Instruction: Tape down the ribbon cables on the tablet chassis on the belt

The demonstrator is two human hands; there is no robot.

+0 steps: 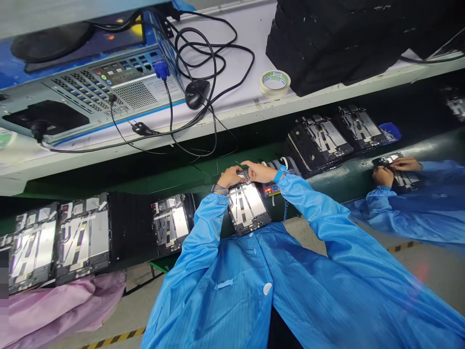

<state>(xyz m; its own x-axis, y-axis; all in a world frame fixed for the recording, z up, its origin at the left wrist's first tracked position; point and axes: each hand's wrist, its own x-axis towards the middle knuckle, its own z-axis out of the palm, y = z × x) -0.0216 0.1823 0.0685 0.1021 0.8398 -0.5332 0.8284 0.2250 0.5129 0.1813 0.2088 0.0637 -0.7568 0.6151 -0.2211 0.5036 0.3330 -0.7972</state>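
An opened tablet (250,206) with bare metal plates and dark ribbon strips lies in front of my body, its lower edge near my blue coat. My left hand (228,177), with a dark band at the wrist, is curled over its upper left end, fingers closed on it. My right hand (259,172), wearing a blue wrist strap, meets it at the upper right end. Its index finger reaches left while the other fingers are bent in; what they pinch is too small to make out. The fingertips partly hide the tablet's top end.
More opened tablets (170,220) lie along the bench on the left, with stacks (319,140) on the right. A small device with a lit display (271,190) sits beside my right forearm. Above are a shelf with a computer (119,87), cables and tape (275,83). A co-worker's hands (395,169) work at right.
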